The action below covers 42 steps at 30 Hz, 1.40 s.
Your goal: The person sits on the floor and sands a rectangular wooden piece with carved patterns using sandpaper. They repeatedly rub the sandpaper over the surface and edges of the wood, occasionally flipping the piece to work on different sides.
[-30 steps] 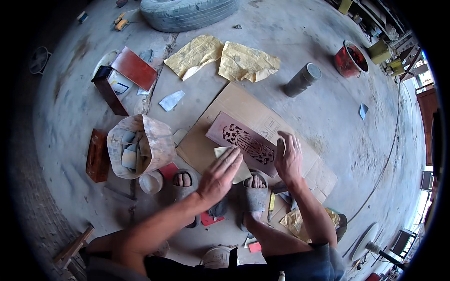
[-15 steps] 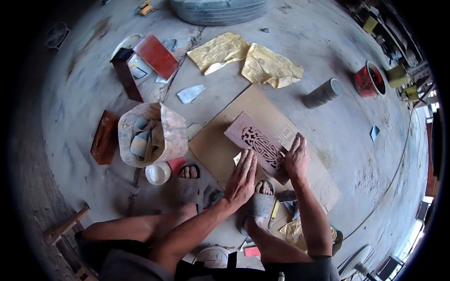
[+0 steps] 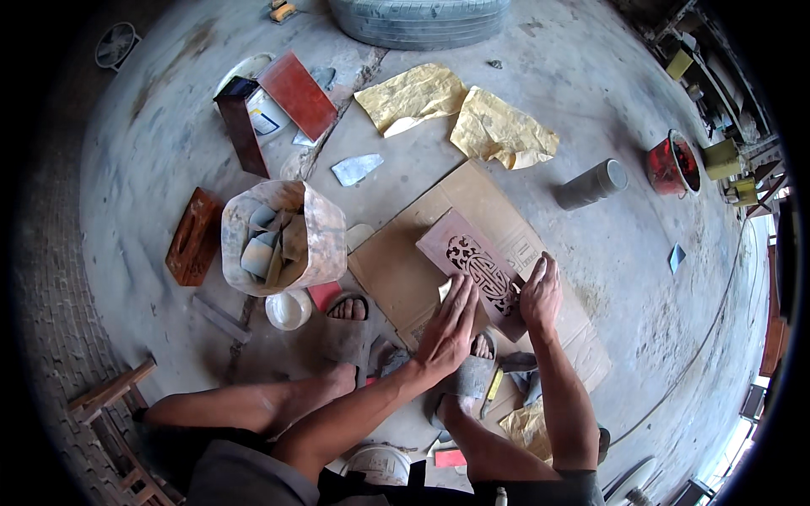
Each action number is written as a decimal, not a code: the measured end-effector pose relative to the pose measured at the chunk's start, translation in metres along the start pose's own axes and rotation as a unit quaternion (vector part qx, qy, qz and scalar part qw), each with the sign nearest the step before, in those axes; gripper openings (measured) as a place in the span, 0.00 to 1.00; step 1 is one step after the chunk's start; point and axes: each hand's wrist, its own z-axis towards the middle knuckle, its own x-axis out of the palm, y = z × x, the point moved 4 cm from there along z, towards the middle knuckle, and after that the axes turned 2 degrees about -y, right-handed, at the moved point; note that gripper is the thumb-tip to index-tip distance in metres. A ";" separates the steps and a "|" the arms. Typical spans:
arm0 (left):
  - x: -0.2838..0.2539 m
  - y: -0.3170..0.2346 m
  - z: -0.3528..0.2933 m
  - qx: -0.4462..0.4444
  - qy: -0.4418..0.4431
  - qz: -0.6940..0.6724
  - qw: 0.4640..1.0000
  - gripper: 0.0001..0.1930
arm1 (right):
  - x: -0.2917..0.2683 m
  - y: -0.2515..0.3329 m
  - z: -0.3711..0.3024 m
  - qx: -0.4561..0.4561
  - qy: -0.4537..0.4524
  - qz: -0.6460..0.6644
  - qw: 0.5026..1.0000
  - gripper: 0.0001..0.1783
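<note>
While the pierced wooden panel (image 3: 443,236) lies aslant on flattened cardboard (image 3: 388,274), the person's hands have drawn nearer each other along it.
At its near edge, the left hand (image 3: 449,331) has its fingers straight and pressed together over a pale sheet (image 3: 445,289), of which much less shows than a second ago; whether the thumb pinches it cannot be told. As the right hand (image 3: 541,297) stands at the panel's right end, fingers close together, any pinch is hidden, though it seems to steady the piece while contact shifts toward that end. Beyond lie crumpled yellow sheets (image 3: 411,97) and a grey cylinder (image 3: 586,187).
</note>
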 end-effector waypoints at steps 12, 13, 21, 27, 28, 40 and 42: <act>-0.027 0.040 0.022 0.000 -0.056 0.076 0.996 0.29 | 0.001 0.006 0.000 -0.001 -0.004 -0.011 1.000 0.21; -0.035 0.045 0.036 -0.039 -0.053 0.077 0.995 0.30 | -0.004 0.001 -0.001 0.002 -0.004 -0.018 1.000 0.21; -0.027 0.047 0.025 0.025 -0.036 0.082 0.996 0.29 | 0.000 0.008 0.000 -0.013 -0.008 -0.013 1.000 0.21; -0.011 0.033 0.020 0.023 -0.017 0.074 0.997 0.31 | 0.004 0.003 -0.001 -0.013 -0.004 -0.017 1.000 0.21; -0.012 0.037 0.019 0.037 -0.034 0.066 0.997 0.31 | 0.005 0.001 -0.001 -0.012 -0.008 -0.015 1.000 0.21; -0.025 0.057 0.046 -0.013 0.015 0.156 0.988 0.33 | 0.001 0.004 -0.002 -0.003 0.014 -0.010 1.000 0.22; -0.018 0.040 0.041 0.012 -0.017 0.124 0.992 0.34 | 0.003 -0.004 0.001 -0.016 0.005 -0.009 1.000 0.23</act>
